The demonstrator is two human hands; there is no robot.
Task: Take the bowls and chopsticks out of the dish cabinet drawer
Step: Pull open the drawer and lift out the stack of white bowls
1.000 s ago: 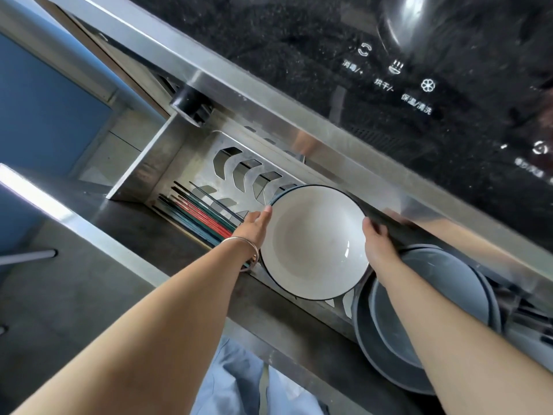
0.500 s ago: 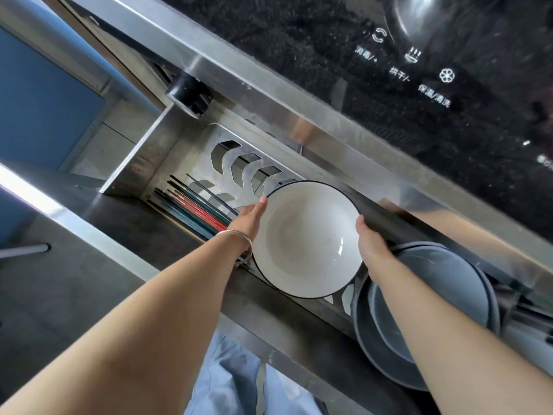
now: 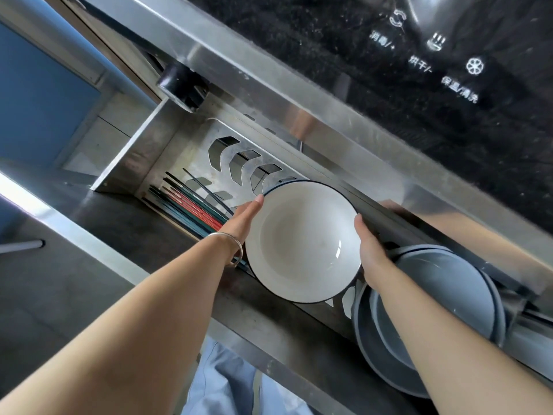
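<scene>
Drawer [image 3: 140,151]: we see it pulled open, steel-walled, with a slotted rack inside.
Grey dishes [image 3: 443,283]: stacked at the drawer's right end, under our right forearm.
White bowl [image 3: 302,244]: dark-rimmed, tilted, above the rack and between both our hands.
Left hand [image 3: 239,223]: flat grip pressed against the bowl's left rim.
Right hand [image 3: 369,250]: grip wrapped on the bowl's right rim.
Chopsticks [image 3: 191,208]: red, green and dark, lying in the drawer left of the bowl.

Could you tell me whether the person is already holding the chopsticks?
No, both the left hand and right hand grip the rim of the white bowl, while the chopsticks lie in the drawer.
</scene>
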